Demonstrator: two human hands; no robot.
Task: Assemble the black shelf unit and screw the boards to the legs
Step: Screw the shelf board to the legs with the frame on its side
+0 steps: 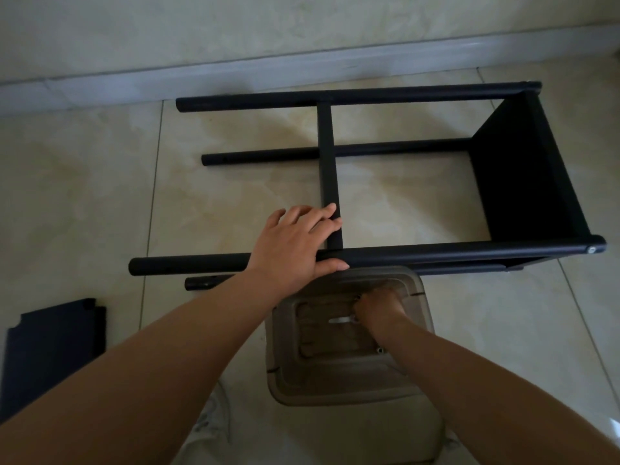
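Forearms fill the bottom of your view, both reaching forward over pale floor tiles. Nearest you stands a translucent brown plastic stool, seen from above. Your right hand is down on its recessed top with the fingers curled, next to a small silvery metal tool that lies there (whether the grip is closed on the tool you cannot tell from here). A small silver fitting sits near the stool's right inner edge.

To your left a loose dark board lies flat on the floor, well apart from the stool, with bare tile between them.

Just beyond the stool the black shelf unit lies on its side. Your left hand rests on its near leg, thumb pressed along the near side and fingers stretched onto the thin middle board, which is seen edge-on; the grip is spread, not wrapped round. A silver screw head shows at the leg's right end. A lower leg peeks out beneath it, its tip touching the floor.

At the right end a solid black board joins the legs; the left ends stand free. Open tile runs on the left, and the far leg lies near the grey skirting of the wall.
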